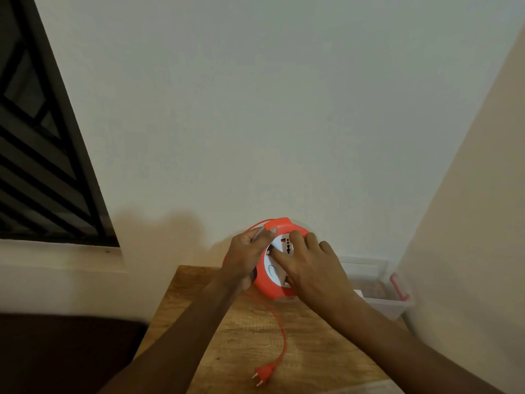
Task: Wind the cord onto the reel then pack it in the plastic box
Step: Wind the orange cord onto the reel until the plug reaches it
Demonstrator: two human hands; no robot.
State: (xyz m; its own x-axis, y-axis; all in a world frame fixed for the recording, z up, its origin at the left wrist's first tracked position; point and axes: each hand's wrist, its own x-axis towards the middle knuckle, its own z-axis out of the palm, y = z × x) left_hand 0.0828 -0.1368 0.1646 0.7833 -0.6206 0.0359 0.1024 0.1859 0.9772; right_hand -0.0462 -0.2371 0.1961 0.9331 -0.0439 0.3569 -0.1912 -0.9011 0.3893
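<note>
An orange round cord reel (281, 227) with a white socket face is held tilted above the back of the wooden table (312, 351). My left hand (247, 257) grips the reel's left rim, thumb on its upper edge. My right hand (309, 265) lies over the white centre, fingers pressed on it. An orange cord (279, 325) loops out over the reel's top left and hangs from below the reel down onto the table. It ends in an orange two-pin plug (263, 375) lying near the front. A clear plastic box (380, 288) with a red latch stands at the right.
A pale wall rises right behind the table and another closes in on the right beside the box. A dark barred window (42, 152) is at the left above a ledge. Something dark, perhaps a seat (65, 354), sits left of the table.
</note>
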